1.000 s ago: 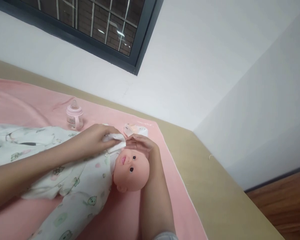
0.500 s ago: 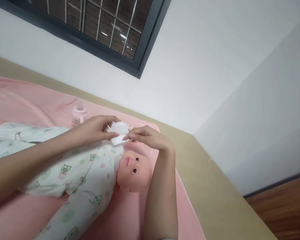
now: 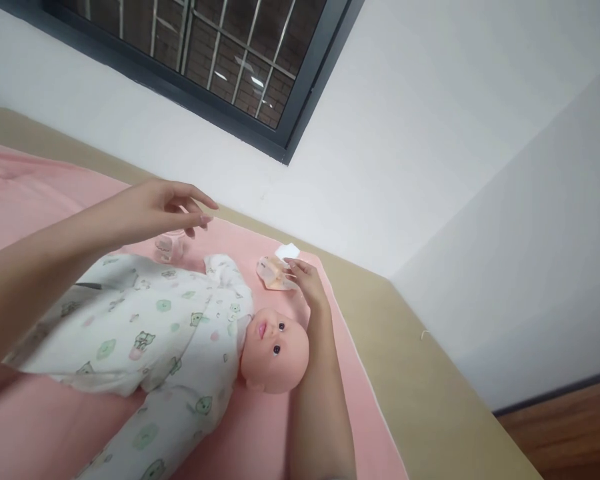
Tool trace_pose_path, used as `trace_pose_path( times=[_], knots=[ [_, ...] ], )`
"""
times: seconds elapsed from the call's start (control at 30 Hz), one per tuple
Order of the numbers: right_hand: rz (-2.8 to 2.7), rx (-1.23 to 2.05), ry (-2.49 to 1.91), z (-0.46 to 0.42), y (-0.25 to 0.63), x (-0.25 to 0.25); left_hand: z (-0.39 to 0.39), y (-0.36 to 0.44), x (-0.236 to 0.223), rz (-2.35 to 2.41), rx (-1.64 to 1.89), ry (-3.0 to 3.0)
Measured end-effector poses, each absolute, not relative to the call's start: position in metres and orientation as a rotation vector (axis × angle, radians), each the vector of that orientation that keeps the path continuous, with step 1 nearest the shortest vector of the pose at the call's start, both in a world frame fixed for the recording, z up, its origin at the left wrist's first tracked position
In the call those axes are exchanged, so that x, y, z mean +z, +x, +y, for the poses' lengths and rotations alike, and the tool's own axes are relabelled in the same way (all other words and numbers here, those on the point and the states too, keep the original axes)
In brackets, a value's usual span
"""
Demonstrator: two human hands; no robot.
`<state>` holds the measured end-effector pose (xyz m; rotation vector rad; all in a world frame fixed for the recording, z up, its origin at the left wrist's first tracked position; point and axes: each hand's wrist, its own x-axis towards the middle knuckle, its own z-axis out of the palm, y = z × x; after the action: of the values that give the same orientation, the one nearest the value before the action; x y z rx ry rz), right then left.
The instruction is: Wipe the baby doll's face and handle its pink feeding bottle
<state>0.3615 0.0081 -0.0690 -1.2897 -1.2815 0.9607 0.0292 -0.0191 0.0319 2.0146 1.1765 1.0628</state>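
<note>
"Pink blanket (image 3: 255, 437) lies under the doll (image 3: 276, 353). Take its head as your clock's centre: the body stretches toward nine. Where are your hands?"

"Your left hand (image 3: 167, 205) hangs at eleven, thumb and forefinger apart. It blocks your view of the bottle (image 3: 169, 249), whose lower part shows at ten."

"And your right hand (image 3: 306, 281)?"

"At one, with its fingertips at the white tissue (image 3: 287, 251). I cannot tell whether you pinch it or merely touch it. Just below lies the packet (image 3: 274, 275), its right side partly behind your fingers."

"Anything else around you?"

"Your right forearm (image 3: 325, 413) runs close beside the head at four. Bare tabletop (image 3: 405, 360) spreads past the blanket's edge at three, and the barred window (image 3: 230, 70) is up toward eleven."
</note>
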Motion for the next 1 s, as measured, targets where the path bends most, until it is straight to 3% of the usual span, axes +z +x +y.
trace_pose_path(
  times=[0.13,0.67,1.0],
  knots=[
    [-1.287,1.095,-1.308,0.008,0.358,-0.076,-0.017,0.023,0.034,1.209,1.066,2.017],
    [-1.324,1.063,-1.453,0.005,0.371,-0.072,-0.001,0.007,0.032,1.371,1.040,1.978],
    [-1.266,0.573,-1.427,-0.002,0.395,-0.074,0.063,-0.026,-0.019,1.633,0.827,2.072]
  ],
)
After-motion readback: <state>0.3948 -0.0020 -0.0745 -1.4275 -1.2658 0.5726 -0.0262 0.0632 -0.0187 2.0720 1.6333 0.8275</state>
